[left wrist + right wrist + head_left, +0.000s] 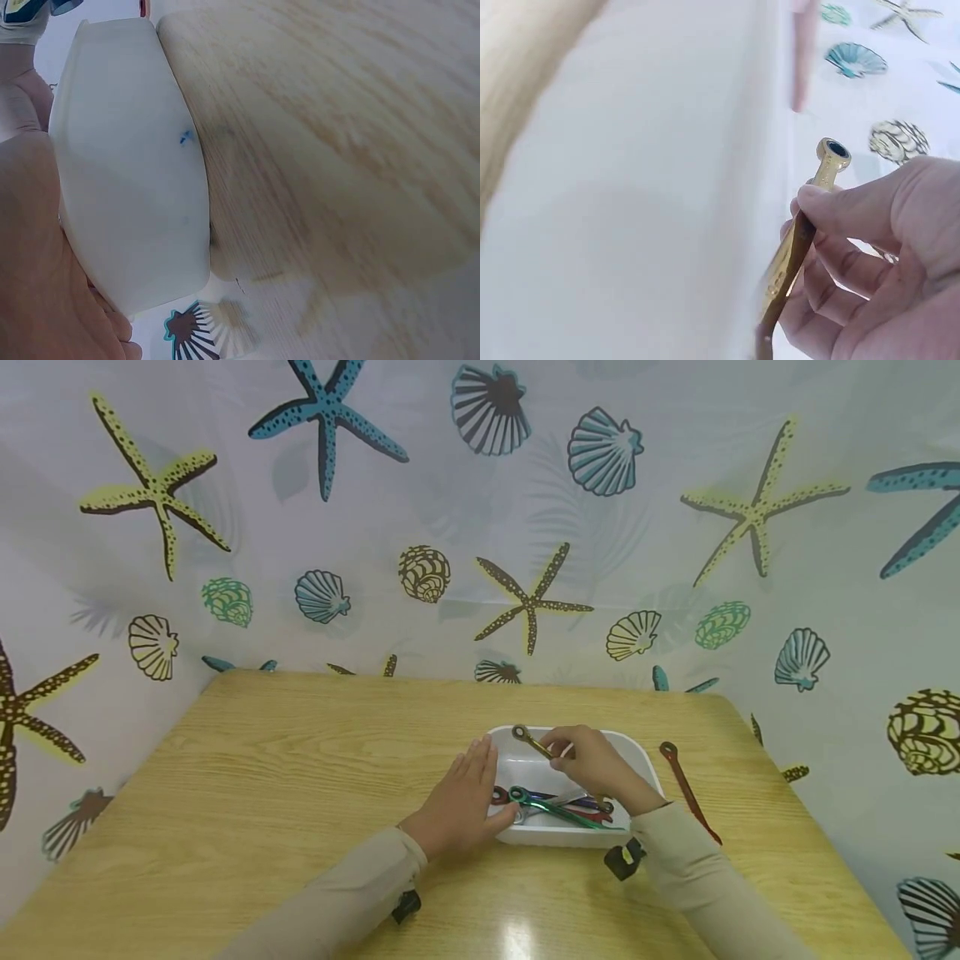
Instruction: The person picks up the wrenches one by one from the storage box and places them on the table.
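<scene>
A white plastic tub stands on the table with several coloured ratchet wrenches inside, among them a green wrench lying on top. My right hand pinches a gold ratchet wrench between thumb and fingers over the tub's far half. In the right wrist view that gold wrench slants with its ring end up, its lower end hidden behind the tub wall. My left hand rests along the tub's left end, fingers straight, thumb over the near corner. The left wrist view shows the tub's outer wall beside the palm.
A red wrench lies on the table just right of the tub. The wooden table spreads wide to the left. A curtain with shell and starfish prints hangs behind and at both sides.
</scene>
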A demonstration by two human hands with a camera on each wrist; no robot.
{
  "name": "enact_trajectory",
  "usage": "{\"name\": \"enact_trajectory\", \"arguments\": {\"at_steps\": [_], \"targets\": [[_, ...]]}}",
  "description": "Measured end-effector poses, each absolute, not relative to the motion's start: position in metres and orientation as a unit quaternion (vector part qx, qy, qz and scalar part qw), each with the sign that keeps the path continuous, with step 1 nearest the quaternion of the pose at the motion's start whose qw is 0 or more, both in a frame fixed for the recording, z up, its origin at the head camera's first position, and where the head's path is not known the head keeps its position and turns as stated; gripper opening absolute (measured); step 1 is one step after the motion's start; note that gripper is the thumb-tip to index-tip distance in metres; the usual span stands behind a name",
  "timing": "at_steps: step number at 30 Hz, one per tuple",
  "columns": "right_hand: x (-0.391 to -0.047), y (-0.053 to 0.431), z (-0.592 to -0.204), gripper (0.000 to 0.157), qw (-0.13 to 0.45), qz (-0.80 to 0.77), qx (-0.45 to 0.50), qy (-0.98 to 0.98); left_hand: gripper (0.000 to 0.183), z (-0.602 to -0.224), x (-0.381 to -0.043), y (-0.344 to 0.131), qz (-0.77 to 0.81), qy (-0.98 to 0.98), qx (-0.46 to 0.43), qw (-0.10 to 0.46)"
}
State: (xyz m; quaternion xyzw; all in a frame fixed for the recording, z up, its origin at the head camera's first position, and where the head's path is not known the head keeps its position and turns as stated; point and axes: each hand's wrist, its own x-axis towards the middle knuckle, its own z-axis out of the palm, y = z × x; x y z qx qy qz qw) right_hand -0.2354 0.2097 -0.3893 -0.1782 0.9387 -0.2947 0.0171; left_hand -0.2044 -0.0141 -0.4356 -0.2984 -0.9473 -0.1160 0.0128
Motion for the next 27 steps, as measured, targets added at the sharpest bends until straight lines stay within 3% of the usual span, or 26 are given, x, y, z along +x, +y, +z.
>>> {"name": "enact_trajectory", "arguments": {"at_steps": [13, 22, 27], "targets": [[-0.226, 0.272, -0.359, 0.035, 0.025, -0.366, -0.097, 0.925, 0.091, -0.435, -0.204, -0.015, -0.120, -0.947, -0.297, 0.014], [-0.219, 0.334, -0.364, 0.044, 0.011, -0.365, -0.053, 0.930, 0.094, -0.433, -0.202, -0.014, -0.130, -0.949, -0.289, 0.007], [-0.219, 0.363, -0.370, 0.049, 0.036, -0.381, -0.021, 0.923, 0.094, -0.433, -0.202, -0.014, -0.129, -0.949, -0.289, 0.008]]}}
